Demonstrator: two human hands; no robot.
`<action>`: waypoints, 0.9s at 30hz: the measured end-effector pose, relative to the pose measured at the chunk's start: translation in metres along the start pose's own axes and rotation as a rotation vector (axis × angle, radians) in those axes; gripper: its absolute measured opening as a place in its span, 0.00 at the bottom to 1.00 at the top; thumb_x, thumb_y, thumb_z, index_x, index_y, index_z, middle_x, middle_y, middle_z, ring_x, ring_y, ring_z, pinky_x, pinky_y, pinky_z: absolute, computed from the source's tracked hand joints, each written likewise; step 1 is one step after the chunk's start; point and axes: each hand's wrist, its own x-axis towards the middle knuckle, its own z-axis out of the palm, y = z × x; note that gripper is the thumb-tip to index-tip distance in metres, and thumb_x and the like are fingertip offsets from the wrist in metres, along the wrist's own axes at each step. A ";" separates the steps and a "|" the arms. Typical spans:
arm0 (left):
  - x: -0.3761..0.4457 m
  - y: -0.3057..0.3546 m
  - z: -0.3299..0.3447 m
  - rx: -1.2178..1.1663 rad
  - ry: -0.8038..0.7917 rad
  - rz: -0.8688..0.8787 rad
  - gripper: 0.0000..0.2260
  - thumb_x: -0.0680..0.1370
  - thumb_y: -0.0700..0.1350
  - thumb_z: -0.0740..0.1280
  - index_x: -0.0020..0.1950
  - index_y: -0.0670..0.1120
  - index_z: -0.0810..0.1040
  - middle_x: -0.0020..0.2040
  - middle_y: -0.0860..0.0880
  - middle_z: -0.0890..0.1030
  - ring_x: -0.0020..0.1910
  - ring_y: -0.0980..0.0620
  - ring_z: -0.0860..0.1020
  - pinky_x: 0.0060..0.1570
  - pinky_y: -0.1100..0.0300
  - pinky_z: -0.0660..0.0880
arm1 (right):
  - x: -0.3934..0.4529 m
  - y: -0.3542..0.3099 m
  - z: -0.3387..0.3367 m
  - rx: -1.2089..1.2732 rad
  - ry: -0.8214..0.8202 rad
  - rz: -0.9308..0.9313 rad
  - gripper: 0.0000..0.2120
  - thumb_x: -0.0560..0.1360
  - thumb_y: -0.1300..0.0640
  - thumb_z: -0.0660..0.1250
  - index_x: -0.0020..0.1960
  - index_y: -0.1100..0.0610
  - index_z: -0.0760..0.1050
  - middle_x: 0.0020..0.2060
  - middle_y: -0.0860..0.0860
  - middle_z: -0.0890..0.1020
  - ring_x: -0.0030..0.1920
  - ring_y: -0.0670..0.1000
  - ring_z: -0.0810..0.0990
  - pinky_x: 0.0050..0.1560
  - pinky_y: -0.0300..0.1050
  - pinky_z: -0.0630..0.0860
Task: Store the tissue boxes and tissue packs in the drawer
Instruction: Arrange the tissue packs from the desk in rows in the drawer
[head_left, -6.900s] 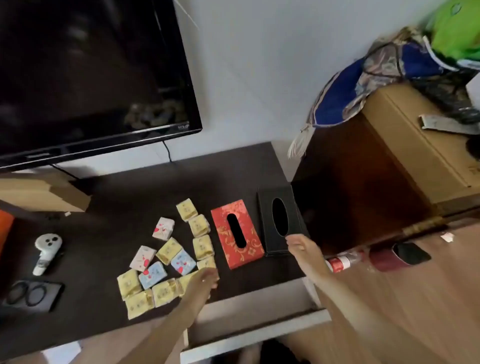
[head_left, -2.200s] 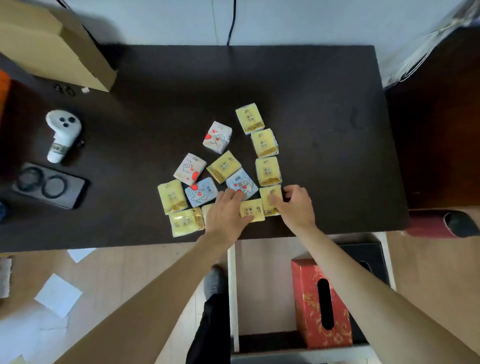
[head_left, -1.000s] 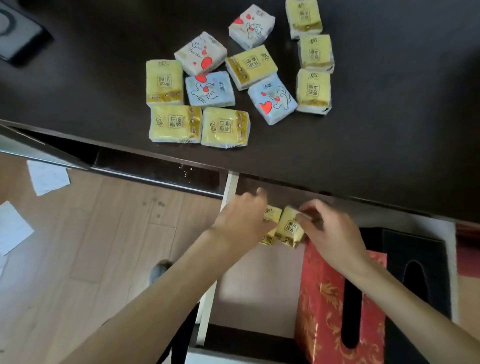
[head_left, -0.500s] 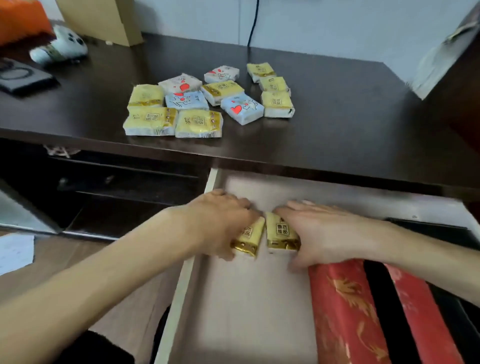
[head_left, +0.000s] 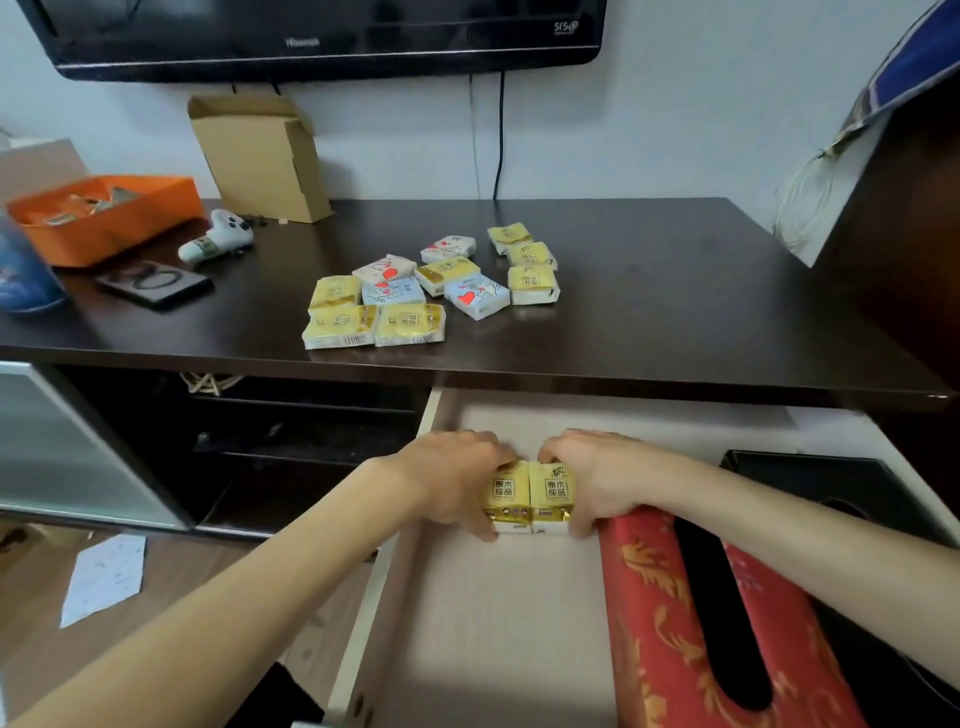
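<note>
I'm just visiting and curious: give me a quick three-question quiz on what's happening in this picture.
1. True or false: the red tissue box already lies in the drawer.
2. What does the left hand hold? A) a yellow tissue pack B) the white controller C) nothing
3. Fill in: the other tissue packs wait on the dark ____.

Key
1. True; it lies beside the black tissue box.
2. A; the left yellow pack touches the right yellow pack, held by the right hand.
3. Tabletop.

Two packs (head_left: 529, 496) side by side in drawer (head_left: 483, 639), left of tissue boxes (head_left: 727, 623).
</note>
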 end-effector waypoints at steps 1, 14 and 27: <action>0.000 0.000 -0.001 -0.003 0.001 -0.002 0.32 0.65 0.59 0.77 0.66 0.52 0.73 0.57 0.50 0.77 0.55 0.48 0.77 0.51 0.54 0.74 | 0.000 -0.001 0.000 -0.011 -0.004 0.002 0.33 0.62 0.51 0.81 0.64 0.49 0.73 0.59 0.49 0.77 0.58 0.55 0.79 0.57 0.52 0.80; -0.024 -0.006 -0.032 -0.130 0.207 -0.071 0.31 0.72 0.65 0.68 0.72 0.54 0.71 0.65 0.55 0.78 0.62 0.55 0.76 0.59 0.52 0.76 | -0.027 0.015 -0.040 0.413 0.344 -0.110 0.22 0.70 0.37 0.73 0.61 0.44 0.81 0.50 0.39 0.85 0.50 0.39 0.83 0.57 0.46 0.80; 0.002 -0.072 -0.070 0.006 0.524 -0.339 0.18 0.79 0.54 0.62 0.66 0.49 0.75 0.63 0.50 0.76 0.63 0.48 0.74 0.58 0.52 0.75 | 0.071 0.043 -0.118 0.324 0.650 -0.077 0.24 0.81 0.57 0.64 0.77 0.53 0.71 0.72 0.50 0.75 0.71 0.54 0.72 0.66 0.54 0.73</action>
